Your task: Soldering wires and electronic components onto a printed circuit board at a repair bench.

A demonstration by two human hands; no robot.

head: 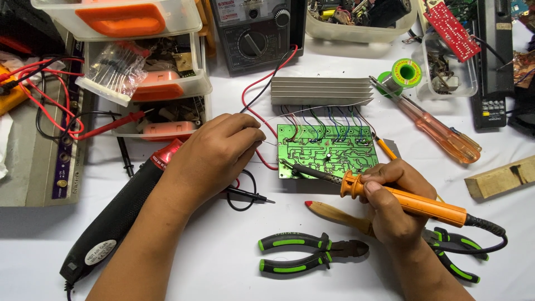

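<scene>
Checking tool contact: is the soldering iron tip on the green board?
Yes, the right hand holds the soldering iron with its tip on the green board.

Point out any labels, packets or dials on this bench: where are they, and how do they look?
Meter: top centre, dark box, round dial, pale scale.
Clear packet: upper left on drawers, holding small striped parts.
Oval sticker: white, on black tool, lower left.
Solder reel: green, upper right.

Glossy green board (327, 150), ribbed bare-metal heatsink (321, 91), smooth orange plastic iron (409, 202), rough wood block (501, 177), matt white surface (223, 251).
</scene>
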